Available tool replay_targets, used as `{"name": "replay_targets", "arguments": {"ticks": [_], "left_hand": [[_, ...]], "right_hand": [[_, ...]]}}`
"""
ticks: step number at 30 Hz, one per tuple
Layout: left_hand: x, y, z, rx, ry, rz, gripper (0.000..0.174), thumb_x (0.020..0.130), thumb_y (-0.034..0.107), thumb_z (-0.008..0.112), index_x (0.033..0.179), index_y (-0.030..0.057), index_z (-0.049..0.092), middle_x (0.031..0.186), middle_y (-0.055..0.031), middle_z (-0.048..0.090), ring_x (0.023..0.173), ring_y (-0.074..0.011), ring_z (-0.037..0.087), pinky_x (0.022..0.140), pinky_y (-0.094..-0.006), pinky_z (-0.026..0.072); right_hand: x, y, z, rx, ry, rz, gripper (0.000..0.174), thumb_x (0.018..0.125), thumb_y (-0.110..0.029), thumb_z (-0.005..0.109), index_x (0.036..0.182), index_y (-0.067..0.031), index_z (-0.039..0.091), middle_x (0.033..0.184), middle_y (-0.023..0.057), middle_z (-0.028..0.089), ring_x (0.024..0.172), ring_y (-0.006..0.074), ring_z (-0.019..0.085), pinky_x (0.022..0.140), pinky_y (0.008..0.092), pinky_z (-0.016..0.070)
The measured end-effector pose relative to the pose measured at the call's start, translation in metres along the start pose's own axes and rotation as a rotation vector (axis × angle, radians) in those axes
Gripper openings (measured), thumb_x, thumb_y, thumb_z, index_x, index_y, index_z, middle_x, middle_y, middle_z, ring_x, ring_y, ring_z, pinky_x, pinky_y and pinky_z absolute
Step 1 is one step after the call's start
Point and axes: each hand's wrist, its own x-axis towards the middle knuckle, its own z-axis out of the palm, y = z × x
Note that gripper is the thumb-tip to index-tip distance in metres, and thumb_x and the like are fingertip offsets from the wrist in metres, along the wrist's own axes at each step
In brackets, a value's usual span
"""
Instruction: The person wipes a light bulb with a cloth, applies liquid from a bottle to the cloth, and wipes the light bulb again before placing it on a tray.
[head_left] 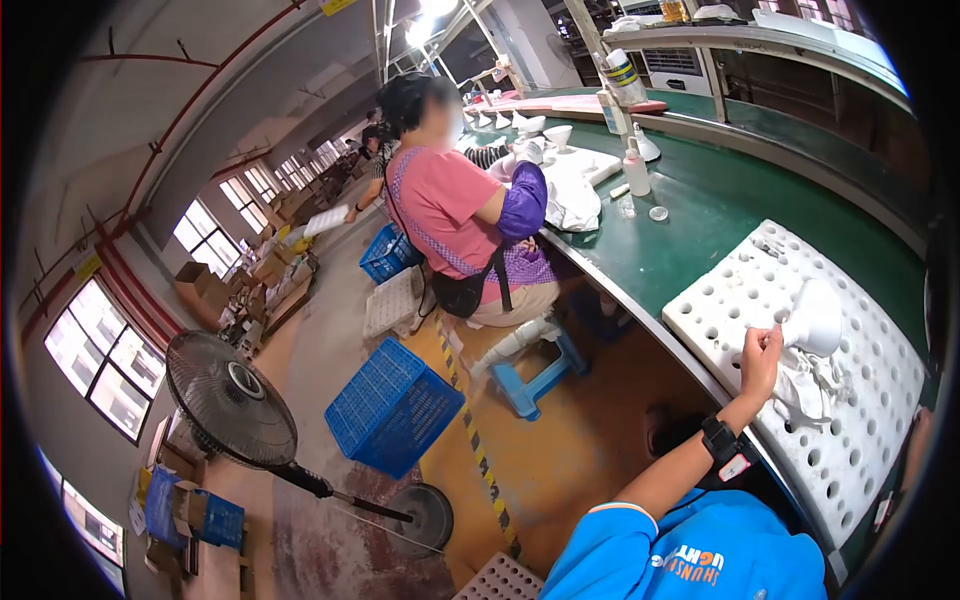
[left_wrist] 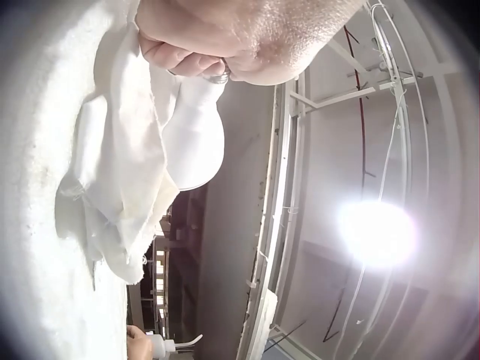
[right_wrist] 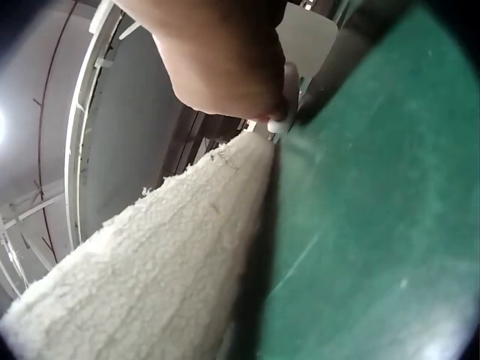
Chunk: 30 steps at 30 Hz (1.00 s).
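My left hand (head_left: 762, 360) pinches a white light bulb (head_left: 815, 318) by its metal base. The wide globe of the bulb points away, over the holed white foam board (head_left: 690, 310). Beside the bulb, a crumpled white cloth (head_left: 808, 388) lies on the board, close under the hand; it also shows in the left wrist view. At the right edge of the head view, my right hand (head_left: 920, 435) is mostly cut off. Low in the left wrist view, that hand grips a white squeeze bottle (left_wrist: 159, 346) with a bent spout. In the right wrist view its fingers are mostly hidden.
Farther along the green table (head_left: 690, 200), a seated person (head_left: 450, 200) in pink works among white lamp parts. A pump bottle (head_left: 636, 170) and small clear items stand between us. On the floor are a blue crate (head_left: 393, 405), a blue stool (head_left: 535, 380) and a standing fan (head_left: 235, 400).
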Motion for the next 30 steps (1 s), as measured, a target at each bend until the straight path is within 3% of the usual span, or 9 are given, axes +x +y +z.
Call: {"name": "replay_targets", "arguments": {"ticks": [3, 5, 7, 9, 12, 16, 20, 25, 30], "left_hand": [[0.012, -0.044, 0.005, -0.044, 0.065, 0.108, 0.018, 0.09, 0.025, 0.058, 0.091, 0.0077, 0.052, 0.068, 0.0018, 0.051, 0.055, -0.0048, 0.043, 0.049, -0.0214, 0.0357], [0.001, 0.006, -0.011, -0.174, -0.03, -0.234, 0.013, 0.089, 0.021, 0.059, 0.093, 0.0099, 0.052, 0.07, 0.0023, 0.051, 0.055, -0.0047, 0.043, 0.047, -0.021, 0.0368], [-0.001, 0.026, -0.027, 0.228, -0.062, -0.259, 0.013, 0.092, 0.021, 0.054, 0.093, 0.008, 0.053, 0.071, 0.0011, 0.052, 0.056, -0.0065, 0.045, 0.044, -0.0239, 0.0382], [0.002, 0.032, -0.043, -0.208, -0.026, -0.269, 0.014, 0.096, 0.021, 0.045, 0.09, 0.0099, 0.052, 0.07, 0.0035, 0.047, 0.06, -0.0067, 0.045, 0.051, -0.0216, 0.0401], [0.001, 0.078, -0.055, -0.258, -0.014, -0.318, 0.016, 0.096, 0.024, 0.044, 0.085, 0.0115, 0.045, 0.064, 0.0045, 0.038, 0.05, -0.0045, 0.036, 0.04, -0.0183, 0.0287], [0.009, 0.082, -0.065, -0.284, -0.008, -0.085, 0.019, 0.096, 0.027, 0.048, 0.088, 0.0109, 0.042, 0.059, 0.0038, 0.03, 0.047, -0.0045, 0.028, 0.037, -0.0192, 0.0198], [0.021, 0.093, -0.072, -0.309, 0.079, -0.029, 0.024, 0.095, 0.029, 0.049, 0.085, 0.0094, 0.04, 0.058, 0.0039, 0.027, 0.046, -0.0043, 0.025, 0.038, -0.0193, 0.018], [0.019, 0.105, -0.059, -0.209, 0.101, -0.045, 0.03, 0.095, 0.027, 0.047, 0.072, 0.0107, 0.036, 0.056, 0.0005, 0.029, 0.045, -0.0097, 0.027, 0.042, -0.0217, 0.022], [0.026, 0.089, -0.05, -0.164, 0.095, -0.065, 0.03, 0.095, 0.024, 0.048, 0.071, 0.0124, 0.033, 0.055, 0.0026, 0.024, 0.045, -0.0088, 0.023, 0.041, -0.0226, 0.0198]], "right_hand": [[-0.003, 0.046, 0.05, 0.154, 0.046, 0.02, 0.017, 0.077, -0.003, 0.053, 0.09, -0.0031, 0.065, 0.092, 0.0181, 0.062, 0.092, 0.0353, 0.055, 0.082, 0.0418, 0.044], [-0.01, 0.081, 0.092, 0.249, 0.078, 0.026, 0.018, 0.079, -0.002, 0.049, 0.091, -0.003, 0.063, 0.097, 0.0183, 0.061, 0.096, 0.036, 0.054, 0.087, 0.0413, 0.0433], [-0.015, 0.045, 0.035, 0.184, 0.108, -0.107, 0.019, 0.076, -0.003, 0.051, 0.09, -0.0034, 0.063, 0.086, 0.0196, 0.059, 0.088, 0.0382, 0.053, 0.077, 0.0451, 0.0429], [-0.01, 0.02, -0.006, 0.209, -0.038, -0.033, 0.015, 0.068, -0.01, 0.059, 0.081, -0.0026, 0.06, 0.081, 0.0197, 0.057, 0.083, 0.0395, 0.053, 0.075, 0.0469, 0.0442], [-0.019, 0.015, -0.031, 0.257, -0.103, 0.035, 0.033, 0.07, -0.008, 0.067, 0.102, -0.0003, 0.062, 0.115, 0.0195, 0.058, 0.108, 0.0352, 0.053, 0.095, 0.0405, 0.042], [0.006, -0.022, -0.072, 0.314, -0.028, 0.107, 0.027, 0.075, -0.006, 0.062, 0.102, -0.0023, 0.064, 0.115, 0.0173, 0.058, 0.107, 0.0336, 0.054, 0.092, 0.0398, 0.0438], [0.027, -0.098, -0.084, 0.616, -0.132, -0.236, 0.038, 0.072, -0.013, 0.068, 0.108, -0.003, 0.06, 0.112, 0.0158, 0.06, 0.104, 0.0338, 0.054, 0.09, 0.0414, 0.0436], [0.015, -0.23, -0.078, 0.818, -0.307, -0.816, 0.066, 0.073, -0.044, 0.068, 0.132, -0.0256, 0.045, 0.146, 0.0143, 0.026, 0.131, 0.0446, 0.02, 0.091, 0.0606, 0.0304], [0.001, -0.244, -0.021, 0.917, -0.341, -0.837, 0.037, 0.078, -0.028, 0.066, 0.113, -0.0209, 0.058, 0.137, 0.0065, 0.039, 0.131, 0.0389, 0.023, 0.095, 0.0633, 0.0246]]}}
